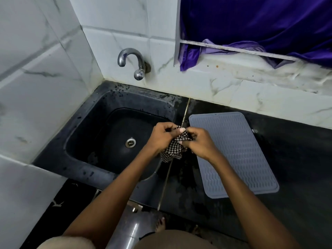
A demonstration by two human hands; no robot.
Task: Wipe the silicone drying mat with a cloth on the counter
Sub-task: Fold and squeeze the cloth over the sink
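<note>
A grey ribbed silicone drying mat [240,155] lies flat on the black counter [296,168], right of the sink. A black-and-white checked cloth [173,150] is bunched up in the air between the sink's right rim and the mat's left edge. My left hand [161,136] grips its upper left part. My right hand [198,142] pinches its upper right part, over the mat's left edge. The lower end of the cloth hangs free below both hands.
A black sink [100,133] with a metal drain [130,142] fills the left of the counter. A chrome tap [133,62] juts from the tiled wall above it. Purple fabric [251,24] hangs over the ledge at the back right. The counter looks wet.
</note>
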